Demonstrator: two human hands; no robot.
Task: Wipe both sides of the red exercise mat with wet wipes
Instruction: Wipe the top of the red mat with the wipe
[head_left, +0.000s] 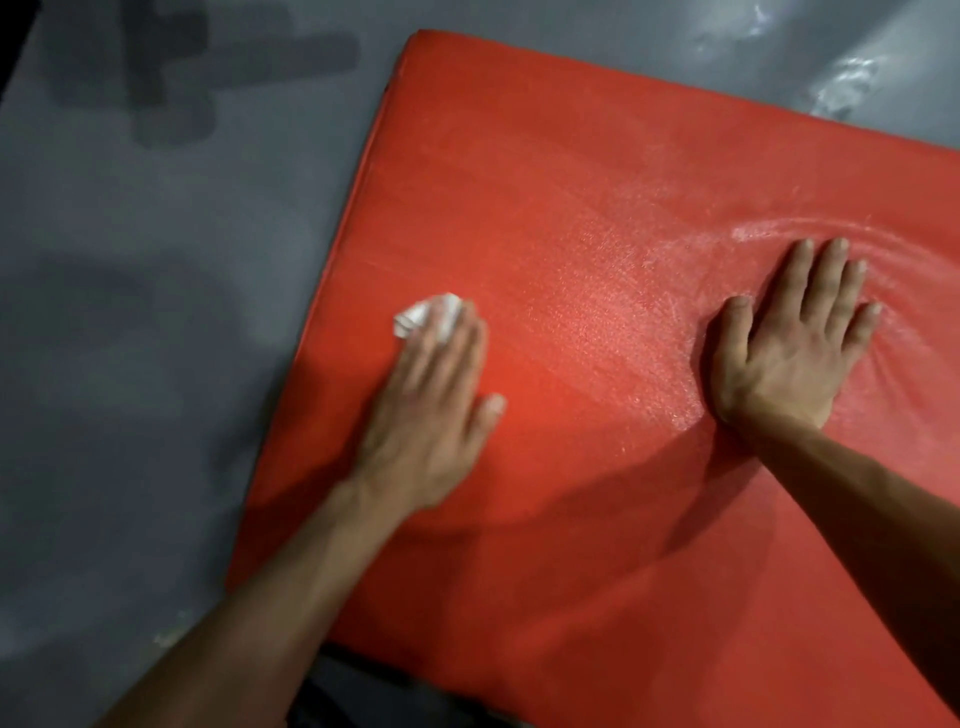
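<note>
The red exercise mat (597, 171) lies flat on a grey floor and fills the middle and right of the head view. My left hand (431, 410) lies flat near the mat's left edge, its straight fingers pressing a crumpled white wet wipe (428, 317) onto the surface; the hand is blurred. My right hand (795, 338) rests flat on the mat further right, fingers spread, holding nothing. A wet, shiny streak (623, 291) runs across the mat between and beyond the two hands.
Grey floor (156, 312) surrounds the mat on the left and far side, with dark patches at the upper left. Bright reflections (847, 78) show on the floor at the top right. The mat's near edge sits just in front of my body.
</note>
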